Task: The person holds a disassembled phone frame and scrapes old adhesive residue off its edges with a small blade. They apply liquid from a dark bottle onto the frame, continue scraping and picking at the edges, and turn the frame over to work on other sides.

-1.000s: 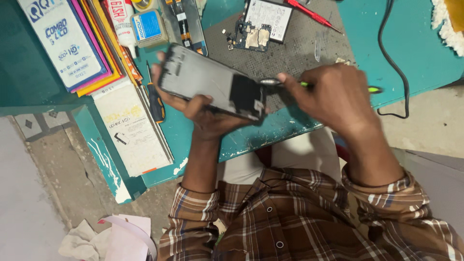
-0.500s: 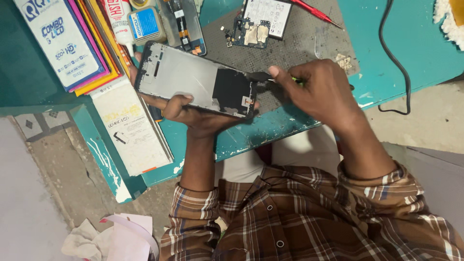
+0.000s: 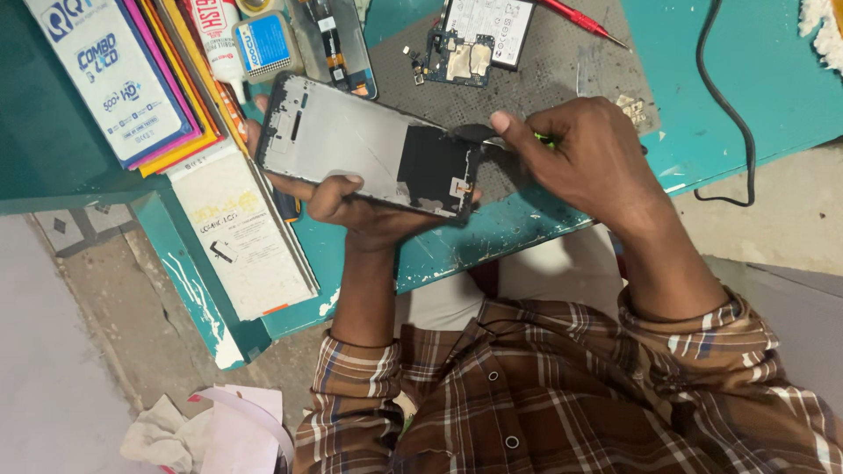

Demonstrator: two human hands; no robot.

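Observation:
My left hand [image 3: 360, 209] holds an opened phone frame [image 3: 351, 145] from below, its grey inner side up and a black patch near its right end. My right hand [image 3: 588, 158] grips a thin tool with a green handle [image 3: 479, 133], its flat tip lying against the frame's right edge. Both hands hover over the teal table [image 3: 720, 105] and the grey work mat [image 3: 562, 61].
A circuit board [image 3: 457, 57] and a white-labelled battery [image 3: 496, 22] lie on the mat. A red screwdriver [image 3: 584, 19] is at the top. Stacked flat boxes [image 3: 123, 79], a glue tube [image 3: 219, 39] and a white box [image 3: 246, 246] are left. A black cable [image 3: 716, 79] runs at right.
The phone frame was tilted and raised closer, its grey inner side now more fully showing. My right hand shifted left, bringing the tool tip onto the frame's right edge.

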